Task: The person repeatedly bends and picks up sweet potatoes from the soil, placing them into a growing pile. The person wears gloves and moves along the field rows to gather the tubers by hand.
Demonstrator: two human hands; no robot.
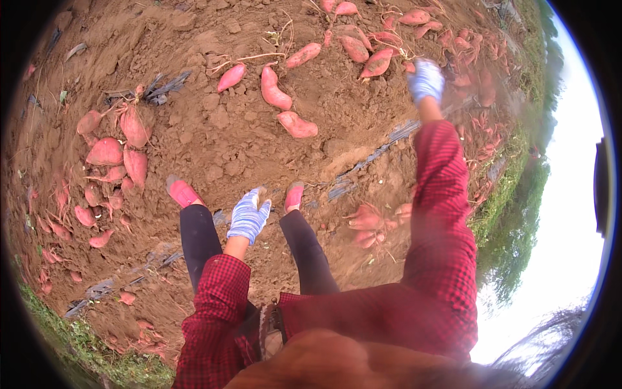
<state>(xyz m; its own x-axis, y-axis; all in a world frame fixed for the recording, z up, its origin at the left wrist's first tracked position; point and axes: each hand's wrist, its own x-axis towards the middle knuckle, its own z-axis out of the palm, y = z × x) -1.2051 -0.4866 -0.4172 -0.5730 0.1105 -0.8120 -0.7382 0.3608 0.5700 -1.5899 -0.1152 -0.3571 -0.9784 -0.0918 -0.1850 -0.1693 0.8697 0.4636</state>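
My left hand, in a blue-and-white knit glove, hangs between my two pink shoes with fingers slightly apart and nothing visible in it. My right hand, gloved alike and blurred, is stretched out to the upper right. A small pink part of a sweet potato shows at its fingers; whether they grip it cannot be told. Just left of that hand lie a sweet potato and several others with stringy roots. Nearer the middle are a curved sweet potato and another sweet potato below it.
Brown, cloddy soil surrounds my feet. A cluster of sweet potatoes lies at the left, another cluster beside my right sleeve. Torn dark plastic film runs through the soil. Green plants line the right edge.
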